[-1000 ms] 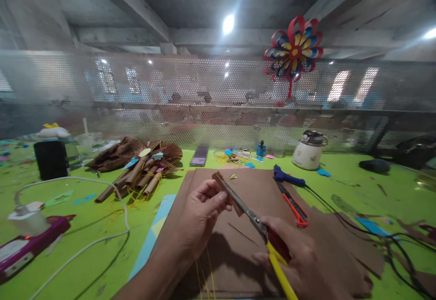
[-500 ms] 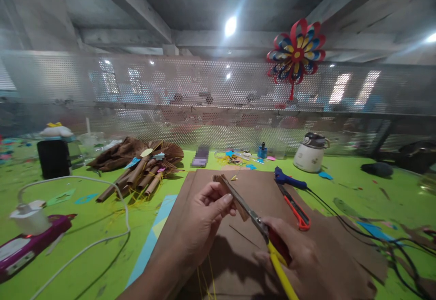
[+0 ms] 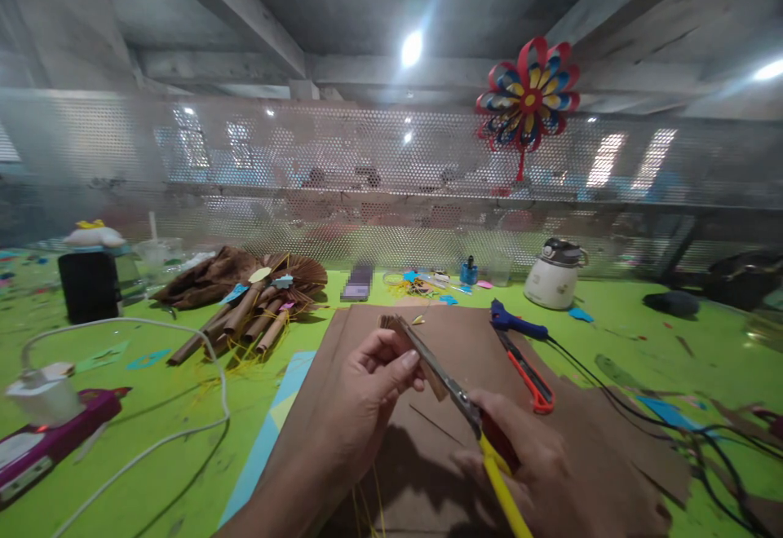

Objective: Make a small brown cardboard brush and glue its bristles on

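Observation:
My left hand [image 3: 367,395] pinches a small folded piece of brown paper [image 3: 436,386] between thumb and fingers. The scissors [image 3: 441,377], with metal blades and red and yellow handles, are in my right hand [image 3: 529,448]. Their blades lie along the folded paper and look nearly closed; whether paper is between them is hard to see. Both hands are above a large brown paper sheet [image 3: 355,346]. Thin yellow strings [image 3: 378,493] hang below my left wrist.
A blue glue gun [image 3: 517,322] and a red utility knife [image 3: 531,379] lie right of my hands. Rolled brown paper tubes [image 3: 217,326], a white cable [image 3: 223,391] and a purple power strip [image 3: 91,416] are at left. A white kettle-like bottle [image 3: 550,281] stands behind.
The whole view has shifted slightly, with the table things now a little further left. Both hands keep nearly the same grip, and the scissors stay against the folded paper.

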`<state>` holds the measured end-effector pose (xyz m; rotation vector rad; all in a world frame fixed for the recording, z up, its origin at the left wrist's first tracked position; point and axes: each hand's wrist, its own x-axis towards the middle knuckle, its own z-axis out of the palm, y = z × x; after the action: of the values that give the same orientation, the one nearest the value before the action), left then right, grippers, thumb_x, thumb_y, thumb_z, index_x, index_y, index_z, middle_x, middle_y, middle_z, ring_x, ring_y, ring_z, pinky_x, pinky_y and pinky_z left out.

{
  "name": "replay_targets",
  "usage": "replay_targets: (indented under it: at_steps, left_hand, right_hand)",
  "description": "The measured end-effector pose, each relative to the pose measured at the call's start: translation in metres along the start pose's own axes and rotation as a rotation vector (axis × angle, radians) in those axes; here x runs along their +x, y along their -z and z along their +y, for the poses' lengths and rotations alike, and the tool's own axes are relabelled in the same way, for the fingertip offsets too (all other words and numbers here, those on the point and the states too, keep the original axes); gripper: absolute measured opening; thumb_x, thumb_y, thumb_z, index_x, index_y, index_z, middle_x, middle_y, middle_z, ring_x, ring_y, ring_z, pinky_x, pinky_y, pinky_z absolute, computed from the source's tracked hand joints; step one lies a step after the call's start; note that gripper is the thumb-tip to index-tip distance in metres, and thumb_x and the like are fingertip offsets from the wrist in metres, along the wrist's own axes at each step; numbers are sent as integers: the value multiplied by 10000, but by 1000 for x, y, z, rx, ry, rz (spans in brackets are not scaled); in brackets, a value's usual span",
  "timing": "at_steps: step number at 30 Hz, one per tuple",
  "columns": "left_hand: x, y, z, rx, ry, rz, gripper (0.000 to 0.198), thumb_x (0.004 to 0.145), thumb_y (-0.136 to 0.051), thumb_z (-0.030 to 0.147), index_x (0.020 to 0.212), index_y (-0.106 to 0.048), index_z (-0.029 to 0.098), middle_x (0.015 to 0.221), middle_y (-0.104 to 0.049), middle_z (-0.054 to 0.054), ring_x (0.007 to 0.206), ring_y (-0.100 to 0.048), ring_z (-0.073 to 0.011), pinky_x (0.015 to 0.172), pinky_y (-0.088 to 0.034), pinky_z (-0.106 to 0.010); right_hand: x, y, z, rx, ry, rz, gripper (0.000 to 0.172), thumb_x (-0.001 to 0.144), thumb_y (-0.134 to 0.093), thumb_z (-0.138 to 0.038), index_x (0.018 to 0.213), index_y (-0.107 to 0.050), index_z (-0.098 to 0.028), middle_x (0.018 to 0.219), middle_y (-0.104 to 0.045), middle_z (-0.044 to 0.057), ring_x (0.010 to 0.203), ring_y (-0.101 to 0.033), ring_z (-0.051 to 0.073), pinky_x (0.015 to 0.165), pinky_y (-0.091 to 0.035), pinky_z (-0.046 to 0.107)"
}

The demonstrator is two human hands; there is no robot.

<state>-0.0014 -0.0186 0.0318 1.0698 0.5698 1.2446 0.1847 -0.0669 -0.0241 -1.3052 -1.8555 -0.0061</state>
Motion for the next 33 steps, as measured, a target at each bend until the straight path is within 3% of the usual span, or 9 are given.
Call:
replay_targets:
  at_steps: [7,13,23,29,33]
  left_hand:
    - [0,0,0,4,0,-3,46,747,-653,165,758,-611,148,786,-525,-20,660,-490,-93,634,-425,-225]
    - [1,4,-3,-5,-17,-31,39,762,-637,177,772,-614,147,813,-548,-40,704,-507,-112,645,-427,-239]
    - [10,15,-9,1,159,-56,125,721,-666,170,741,-545,144,684,-591,-26,639,-571,-108,555,-402,-192]
    - [18,25,-22,34,270,-40,144,695,-660,139,782,-546,144,740,-654,-79,580,-568,-94,512,-389,-180]
    - [19,26,-25,77,333,-6,182,659,-691,119,778,-555,133,708,-655,-79,573,-589,-106,507,-403,-183]
  right_hand:
    - [2,-1,2,-16,16,12,301,717,-621,-411,978,-646,-263,811,-698,30,671,-661,197,614,-537,236]
    - [9,4,7,-94,-90,60,262,744,-589,-380,967,-641,-252,799,-699,42,634,-650,198,565,-515,250]
    - [26,0,48,-191,-314,-171,252,776,-502,-270,967,-620,-156,850,-662,80,711,-608,197,633,-439,281]
    - [32,-3,56,-245,-428,-259,303,788,-503,-287,1042,-600,-154,805,-648,68,707,-594,190,608,-390,257]
    - [33,-6,61,-346,-430,-260,346,819,-497,-286,1118,-565,-126,903,-663,113,821,-607,219,658,-383,268]
